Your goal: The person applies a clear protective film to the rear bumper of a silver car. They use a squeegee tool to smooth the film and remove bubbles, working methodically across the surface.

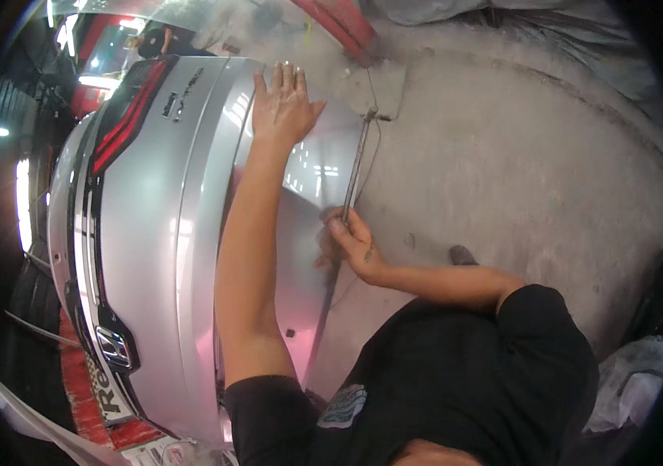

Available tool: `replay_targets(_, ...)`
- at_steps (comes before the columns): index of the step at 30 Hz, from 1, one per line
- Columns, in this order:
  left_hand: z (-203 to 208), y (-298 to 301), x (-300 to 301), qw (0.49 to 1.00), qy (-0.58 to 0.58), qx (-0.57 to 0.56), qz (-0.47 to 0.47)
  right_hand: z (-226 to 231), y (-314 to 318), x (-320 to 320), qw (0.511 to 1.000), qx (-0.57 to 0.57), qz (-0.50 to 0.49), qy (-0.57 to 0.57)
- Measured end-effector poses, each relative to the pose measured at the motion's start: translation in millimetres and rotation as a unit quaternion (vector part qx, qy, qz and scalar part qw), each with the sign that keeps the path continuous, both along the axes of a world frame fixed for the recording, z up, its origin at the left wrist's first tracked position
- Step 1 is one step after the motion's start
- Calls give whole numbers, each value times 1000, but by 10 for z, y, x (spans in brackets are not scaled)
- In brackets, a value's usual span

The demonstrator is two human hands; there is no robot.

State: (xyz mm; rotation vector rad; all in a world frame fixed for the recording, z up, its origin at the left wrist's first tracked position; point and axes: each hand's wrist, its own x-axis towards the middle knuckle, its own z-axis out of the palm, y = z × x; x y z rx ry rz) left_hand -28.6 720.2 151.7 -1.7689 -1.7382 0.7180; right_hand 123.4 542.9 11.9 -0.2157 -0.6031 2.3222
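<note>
The rear of a silver car (pixel 141 210) fills the left half of the view. My left hand (pixel 285 109) lies flat on the far part of its glossy bumper (pixel 304 171), fingers stretched forward and thumb out to the side. Closer to me, beside the bumper's lower edge, my right hand (pixel 355 241) is wrapped around a long thin metal rod (pixel 357 167). The rod points away from me and has a short crosspiece at its far end. What its near end touches is hidden behind my fingers.
A red tail light (pixel 126 116) and a badge (pixel 116 347) are on the car. Grey concrete floor (pixel 502 155) lies to the right, with a thin cord near the rod. Grey sheeting (pixel 580 31) hangs at the far right. Another person (pixel 153 43) stands beyond the car.
</note>
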Motion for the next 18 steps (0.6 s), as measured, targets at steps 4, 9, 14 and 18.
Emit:
replay_targets(4, -175, -107, -14, 999, -28, -2, -44, -88, 54, 52, 1000, 3, 9, 0)
replay_targets(9, -317, -748, 263, 996, -52, -6, -72, -198, 135, 170, 1000, 9, 11, -26)
replay_targets(14, -476, -1689, 415, 987, -147, -3, -61, -262, 280, 280, 996, 57, 0, -68)
replay_targets(18, -710, -2537, 571, 969, -239, 53, -15, -366, 406, 383, 986, 112, -66, -108)
